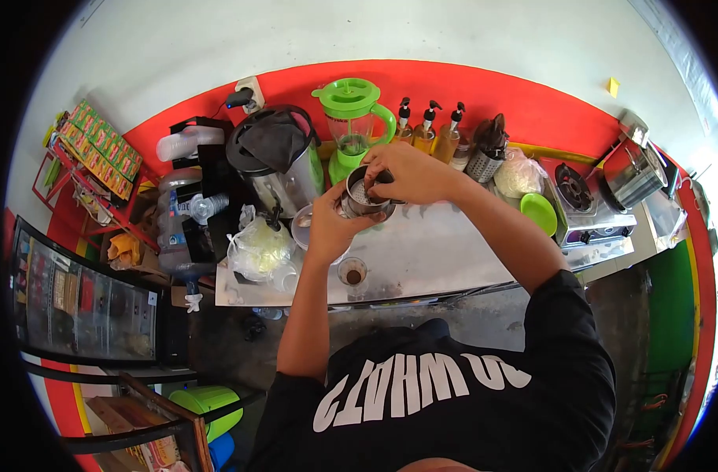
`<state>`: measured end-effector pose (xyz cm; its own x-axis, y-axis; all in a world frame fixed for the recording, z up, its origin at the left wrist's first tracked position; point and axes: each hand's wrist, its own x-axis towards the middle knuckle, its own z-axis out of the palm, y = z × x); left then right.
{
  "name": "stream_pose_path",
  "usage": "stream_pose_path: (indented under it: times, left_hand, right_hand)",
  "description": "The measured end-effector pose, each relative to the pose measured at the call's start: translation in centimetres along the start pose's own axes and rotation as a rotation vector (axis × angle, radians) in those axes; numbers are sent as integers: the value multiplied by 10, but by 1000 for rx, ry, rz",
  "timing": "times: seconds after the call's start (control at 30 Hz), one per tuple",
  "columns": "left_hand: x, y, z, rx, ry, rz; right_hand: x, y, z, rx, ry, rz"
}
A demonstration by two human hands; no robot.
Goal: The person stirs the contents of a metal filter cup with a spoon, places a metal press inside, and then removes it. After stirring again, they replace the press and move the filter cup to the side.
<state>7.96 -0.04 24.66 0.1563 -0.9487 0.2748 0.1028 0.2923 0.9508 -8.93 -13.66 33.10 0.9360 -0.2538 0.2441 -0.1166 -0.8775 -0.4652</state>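
In front of my chest, over the metal counter, my left hand (332,224) is wrapped round a metal cup (359,194). My right hand (414,175) comes from the right with its fingers bent down inside the cup's mouth. Whatever those fingers pinch is hidden by the hand and the rim. Below the cup, near the counter's front edge, a clear glass (352,272) stands with something brown at its bottom. Left of my left wrist lie a clear plastic bag (260,250) with pale contents and a partly covered bowl (300,228).
Behind the cup stand a green blender (351,118) and several pump bottles (424,130). A large metal vessel (276,149) with black cloth is left. A green bowl (539,212), a stove (575,193) and a steel pot (636,175) are right. The counter (430,259) ends near my body.
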Motion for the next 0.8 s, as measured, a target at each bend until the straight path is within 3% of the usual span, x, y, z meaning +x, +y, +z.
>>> stream_pose_path:
  times: [0.2, 0.37, 0.63, 0.8]
  left_hand:
    - [-19, -12, -11, 142, 57, -30]
    - [-37, -43, -17, 186, 107, 30]
    - [-59, -61, -17, 307, 177, 2]
    - [-73, -82, -20, 220, 185, -47]
  right_hand:
    - [-5, -16, 19, 30, 1, 17]
    - [-22, -17, 61, -30, 128, 32]
    - [-26, -17, 98, -47, 114, 87]
    - [-29, -13, 115, -124, 69, 42]
